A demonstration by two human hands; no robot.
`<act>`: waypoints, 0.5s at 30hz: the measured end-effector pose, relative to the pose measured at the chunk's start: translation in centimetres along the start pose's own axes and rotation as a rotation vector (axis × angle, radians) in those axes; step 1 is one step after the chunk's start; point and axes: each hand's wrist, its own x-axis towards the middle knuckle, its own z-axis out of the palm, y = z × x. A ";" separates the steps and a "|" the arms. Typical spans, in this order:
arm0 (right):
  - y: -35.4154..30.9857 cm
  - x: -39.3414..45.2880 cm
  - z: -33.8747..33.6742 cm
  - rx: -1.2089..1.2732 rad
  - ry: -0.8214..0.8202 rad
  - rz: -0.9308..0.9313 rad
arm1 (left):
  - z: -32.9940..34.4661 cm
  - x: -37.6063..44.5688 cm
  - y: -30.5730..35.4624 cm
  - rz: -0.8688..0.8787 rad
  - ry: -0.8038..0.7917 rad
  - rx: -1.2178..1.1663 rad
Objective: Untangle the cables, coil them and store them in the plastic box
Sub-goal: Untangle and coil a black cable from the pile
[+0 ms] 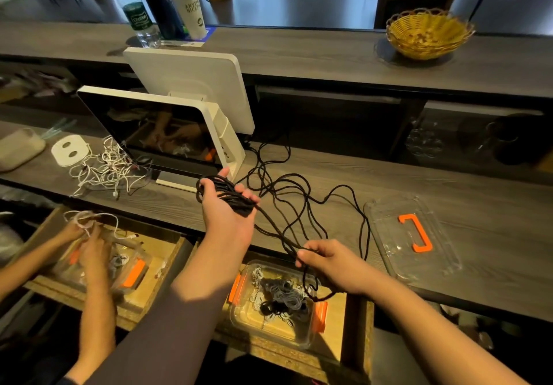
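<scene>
Currently left hand (229, 205) holds black cable (287, 202) coil; right hand (332, 262) pinches strands. Risk: loose loops on tabletop (449, 193) knot if pulled hard.

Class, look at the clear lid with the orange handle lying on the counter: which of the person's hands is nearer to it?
Right. The right hand pinches the black cable just left of the lid; the left hand holds the coil farther left, near the monitor.

Head camera, looking down, close over counter (329, 175)
</scene>
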 end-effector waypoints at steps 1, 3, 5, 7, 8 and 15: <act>0.0 -0.2 0.2 0.010 0.013 -0.001 | 0.1 0.4 0.0 0.049 0.048 0.063; 0.0 -0.3 0.7 -0.006 0.051 -0.022 | 0.2 0.8 -0.2 0.131 0.115 0.213; -0.4 -0.5 1.0 -0.072 0.088 -0.047 | 0.2 0.8 -0.8 0.187 0.158 0.424; -0.9 -0.8 1.2 -0.175 0.110 -0.106 | 0.2 0.6 -1.4 0.243 0.167 0.695; -1.2 -1.0 1.3 -0.236 0.117 -0.156 | 0.2 0.5 -1.6 0.260 0.132 0.849; -3.0 -1.3 0.3 -0.429 0.209 -0.387 | -1.0 -0.3 -3.2 -0.050 -0.331 1.515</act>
